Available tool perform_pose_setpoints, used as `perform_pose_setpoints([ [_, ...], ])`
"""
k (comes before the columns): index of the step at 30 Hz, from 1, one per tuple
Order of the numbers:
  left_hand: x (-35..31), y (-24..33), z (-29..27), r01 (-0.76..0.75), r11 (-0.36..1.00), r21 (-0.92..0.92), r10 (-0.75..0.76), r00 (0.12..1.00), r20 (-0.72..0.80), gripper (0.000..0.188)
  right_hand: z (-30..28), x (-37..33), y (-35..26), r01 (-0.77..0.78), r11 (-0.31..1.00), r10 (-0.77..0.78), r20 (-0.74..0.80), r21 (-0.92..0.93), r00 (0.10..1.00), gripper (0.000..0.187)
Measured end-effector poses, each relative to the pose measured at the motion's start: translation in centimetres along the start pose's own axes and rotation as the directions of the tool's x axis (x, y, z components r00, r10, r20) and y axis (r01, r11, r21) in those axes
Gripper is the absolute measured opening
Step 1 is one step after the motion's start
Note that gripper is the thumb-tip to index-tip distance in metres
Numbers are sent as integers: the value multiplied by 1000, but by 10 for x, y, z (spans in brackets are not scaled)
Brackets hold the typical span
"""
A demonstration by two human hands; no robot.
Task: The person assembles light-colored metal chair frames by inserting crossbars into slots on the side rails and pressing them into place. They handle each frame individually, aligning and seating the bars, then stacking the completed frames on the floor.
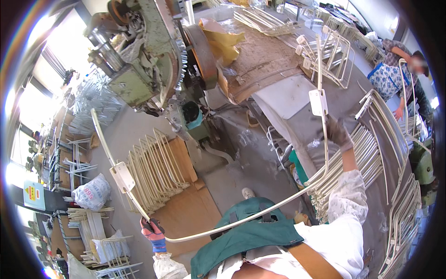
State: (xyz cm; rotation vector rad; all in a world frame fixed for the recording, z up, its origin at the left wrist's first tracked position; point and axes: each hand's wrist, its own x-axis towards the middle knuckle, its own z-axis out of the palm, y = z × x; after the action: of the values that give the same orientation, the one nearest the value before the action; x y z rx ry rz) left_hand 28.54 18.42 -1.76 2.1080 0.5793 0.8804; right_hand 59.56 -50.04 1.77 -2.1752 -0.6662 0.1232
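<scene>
A large U-shaped cream metal tube frame [251,218] spans the space in front of my body. Each of its two arms carries a white plate, the left plate [122,176] and the right plate [318,102]. My left hand [153,231], in a blue and pink glove with dark fingers, is closed round the tube near its left bend. On the other arm, just below the right plate, my right hand [339,133] in a dark, soiled glove grips the tube; its fingertips are partly hidden.
A green press machine [144,60] with a flywheel [200,56] stands ahead. Bent tube frames [155,172] lie stacked on cardboard at left. More tubes [353,162] rest on the table beneath my right arm. A co-worker [395,76] handles a frame at far right.
</scene>
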Motion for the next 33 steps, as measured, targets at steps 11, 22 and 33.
perform_pose_setpoints([
  [11, 100, 107, -23, -79, 600, -796, 87, 996, -33, 73, -34, 88, -74, 274, 505, 69, -354, 819, 933, 65],
  [22, 178, 69, -37, 343, 483, -806, -246, 936, 250, 73, -27, 61, -99, 411, 824, -103, -611, 389, 785, 66],
  [33, 230, 72, -45, 519, 509, -687, -115, 832, 543, 67, -33, 71, -199, 80, 945, 167, -676, 318, 718, 56],
])
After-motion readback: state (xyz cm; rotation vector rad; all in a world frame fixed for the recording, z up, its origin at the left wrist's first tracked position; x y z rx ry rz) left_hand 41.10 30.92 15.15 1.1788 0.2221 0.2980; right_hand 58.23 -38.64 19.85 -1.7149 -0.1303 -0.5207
